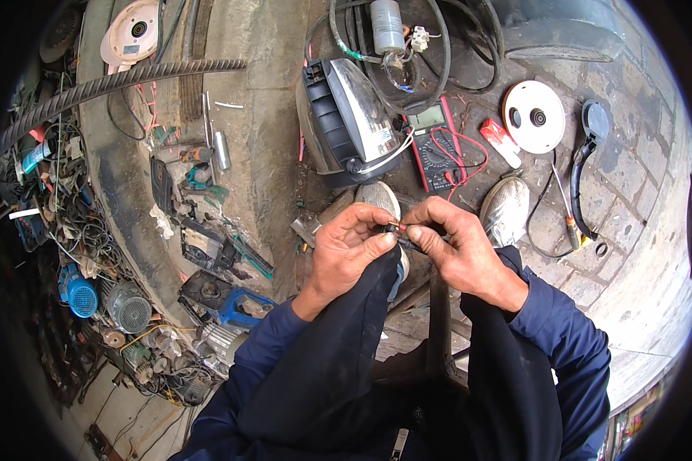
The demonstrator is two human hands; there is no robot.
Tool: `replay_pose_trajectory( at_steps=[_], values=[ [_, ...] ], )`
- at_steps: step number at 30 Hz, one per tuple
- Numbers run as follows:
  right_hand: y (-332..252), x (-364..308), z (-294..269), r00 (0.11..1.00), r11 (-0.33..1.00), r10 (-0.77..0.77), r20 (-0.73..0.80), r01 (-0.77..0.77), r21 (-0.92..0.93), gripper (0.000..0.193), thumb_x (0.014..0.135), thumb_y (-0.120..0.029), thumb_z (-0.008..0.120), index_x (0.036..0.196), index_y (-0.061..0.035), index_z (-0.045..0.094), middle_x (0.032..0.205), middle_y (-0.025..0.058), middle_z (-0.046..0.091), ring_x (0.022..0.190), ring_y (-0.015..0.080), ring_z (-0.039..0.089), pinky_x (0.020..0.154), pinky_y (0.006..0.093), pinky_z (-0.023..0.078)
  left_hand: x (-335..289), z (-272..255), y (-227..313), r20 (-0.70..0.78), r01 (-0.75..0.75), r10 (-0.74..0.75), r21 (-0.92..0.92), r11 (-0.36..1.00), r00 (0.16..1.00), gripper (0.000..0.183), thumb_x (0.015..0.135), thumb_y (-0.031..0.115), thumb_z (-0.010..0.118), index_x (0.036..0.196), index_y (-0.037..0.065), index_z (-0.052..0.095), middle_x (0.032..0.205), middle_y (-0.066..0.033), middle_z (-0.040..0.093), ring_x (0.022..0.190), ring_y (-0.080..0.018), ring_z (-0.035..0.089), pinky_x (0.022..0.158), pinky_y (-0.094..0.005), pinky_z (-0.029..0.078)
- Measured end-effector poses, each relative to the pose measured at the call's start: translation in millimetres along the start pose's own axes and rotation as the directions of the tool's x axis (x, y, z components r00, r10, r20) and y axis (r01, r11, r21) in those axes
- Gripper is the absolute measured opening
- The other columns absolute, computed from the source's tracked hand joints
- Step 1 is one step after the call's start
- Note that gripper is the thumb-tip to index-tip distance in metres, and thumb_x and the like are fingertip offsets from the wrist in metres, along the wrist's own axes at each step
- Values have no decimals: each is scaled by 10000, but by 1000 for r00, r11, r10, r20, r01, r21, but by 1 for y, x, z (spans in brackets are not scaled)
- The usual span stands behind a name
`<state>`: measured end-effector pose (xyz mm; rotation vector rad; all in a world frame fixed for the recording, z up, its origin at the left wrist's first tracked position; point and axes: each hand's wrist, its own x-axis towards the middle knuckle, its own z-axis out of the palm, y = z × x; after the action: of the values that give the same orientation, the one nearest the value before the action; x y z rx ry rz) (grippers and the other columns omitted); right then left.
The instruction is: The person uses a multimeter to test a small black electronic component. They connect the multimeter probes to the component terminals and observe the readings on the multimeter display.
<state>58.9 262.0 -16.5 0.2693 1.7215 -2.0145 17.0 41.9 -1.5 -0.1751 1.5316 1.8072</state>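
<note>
Hands together above the knees, mid-frame, both busy on one small part [395, 228], dark with a reddish bit. Left hand [342, 255]: thumb and index pinched, tips nearly meeting, small part between them. Right hand [469, 250]: thumb and index also pinched tight, on the reddish side of it. Fingers cover most of it; can't tell exactly what it is, or whether it's one piece or two.

Just beyond the hands: left shoe [378, 197], then casing [354, 115], black and shiny, tilted, white wires at its near end. Right of casing, multimeter [437, 154], red-edged, lying face up, red lead [469, 163] looped across it. Red-and-white box [500, 143] next, near white disc [544, 137]. Right shoe [505, 209] below box. Screwdriver [572, 229] farther right, close to a dark curved handle [580, 165]; black ring [601, 250] on the paving by its end.

Top: cable [446, 46] in loops, grey cylinder [386, 29] with wires, white connector [420, 38] beside it.

Left side: rebar [142, 74] slanting across, metal tube [222, 150], blue motor [79, 290] next to grey motor [130, 306] in heaped scrap.
</note>
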Motion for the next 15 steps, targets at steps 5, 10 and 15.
replay_pose_trajectory(
  at_steps=[5,10,15],
  values=[
    [1,0,1,999,999,34,-11,-33,28,104,1015,-60,653,1071,26,664,945,97,676,904,172,642,823,336,529,-1,2,1,-2,-17,17,11,1000,1000,260,969,-45,710,1213,-52,621,1149,-75,662,1058,-130,662,928,-261,534],
    [0,1,3,997,994,65,-33,-62,93,99,996,-70,667,1039,19,668,869,118,682,767,171,644,701,343,524,-2,4,3,-27,-10,11,34,999,1000,248,974,-33,710,1204,-52,620,1127,-67,658,1042,-117,652,910,-250,529],
    [-3,0,-1,995,992,102,-16,-100,82,138,1004,-85,672,1084,28,659,881,107,696,775,139,640,699,322,525,-2,4,5,-27,-2,4,47,999,1000,235,979,-21,709,1195,-50,620,1109,-60,659,1024,-109,647,899,-244,524]
  ],
)
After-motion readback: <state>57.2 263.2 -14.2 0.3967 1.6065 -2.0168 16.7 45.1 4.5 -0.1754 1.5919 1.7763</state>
